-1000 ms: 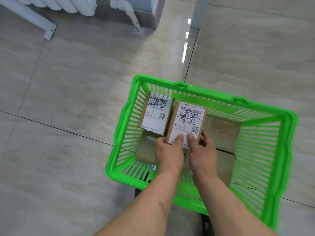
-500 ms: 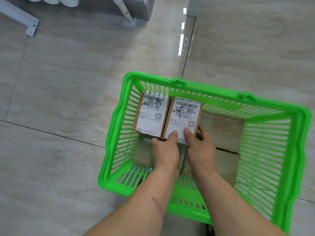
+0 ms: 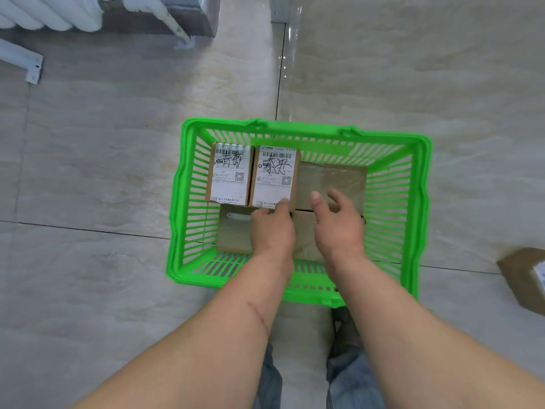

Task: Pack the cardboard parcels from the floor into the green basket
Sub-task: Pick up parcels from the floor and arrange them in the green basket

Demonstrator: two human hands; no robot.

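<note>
Resting in the green basket [image 3: 418,202], two parcels with handwritten white labels, left hand [image 3: 272,228] fingertips touching the right parcel [image 3: 275,175], right hand [image 3: 339,222] grip wide, empty, another box [image 3: 522,276] on the floor far right.

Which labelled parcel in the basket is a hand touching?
The right-hand labelled parcel: the left hand rests fingers on its near edge. Its neighbour is untouched.
</note>
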